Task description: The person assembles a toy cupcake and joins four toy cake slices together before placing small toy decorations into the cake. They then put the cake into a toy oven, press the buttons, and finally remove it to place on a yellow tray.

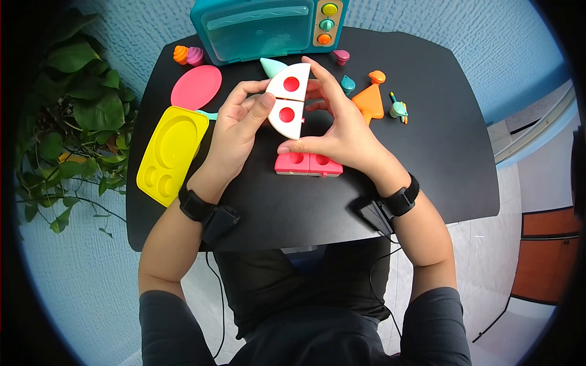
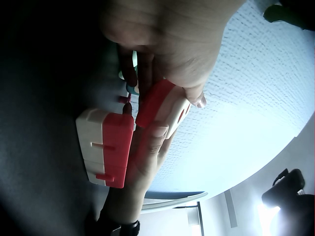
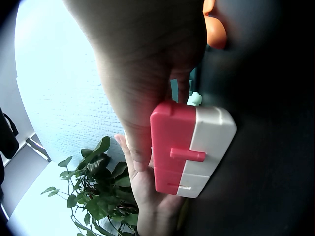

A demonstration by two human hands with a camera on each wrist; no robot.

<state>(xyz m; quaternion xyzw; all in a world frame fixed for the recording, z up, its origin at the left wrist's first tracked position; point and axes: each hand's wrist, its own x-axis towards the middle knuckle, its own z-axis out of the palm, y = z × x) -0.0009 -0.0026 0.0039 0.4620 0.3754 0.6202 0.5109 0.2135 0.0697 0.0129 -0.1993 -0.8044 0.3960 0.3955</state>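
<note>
Both hands hold a half-round toy cake [image 1: 287, 104] over the middle of the table in the head view. Two quarter wedges form it, each with a white face and a round red hollow. My left hand [image 1: 237, 125] grips its curved side, thumb on the white face. From the other side, my right hand [image 1: 345, 131] spans the straight edge, thumb by the lower corner and index finger at the upper one. Below them sits a second toy cake half [image 1: 308, 166], red on top and white beneath, also seen as a red-and-white block [image 3: 172, 132] in the right wrist view.
A teal toy oven [image 1: 262, 30] stands at the back. Left lie a yellow molded tray [image 1: 190, 155], a pink oval plate [image 1: 196, 86] and swirled toy toppings [image 1: 188, 55]. To the right are an orange spatula-like piece [image 1: 369, 102] and several small colored pieces. A mint cone [image 1: 272, 67] lies behind the hands.
</note>
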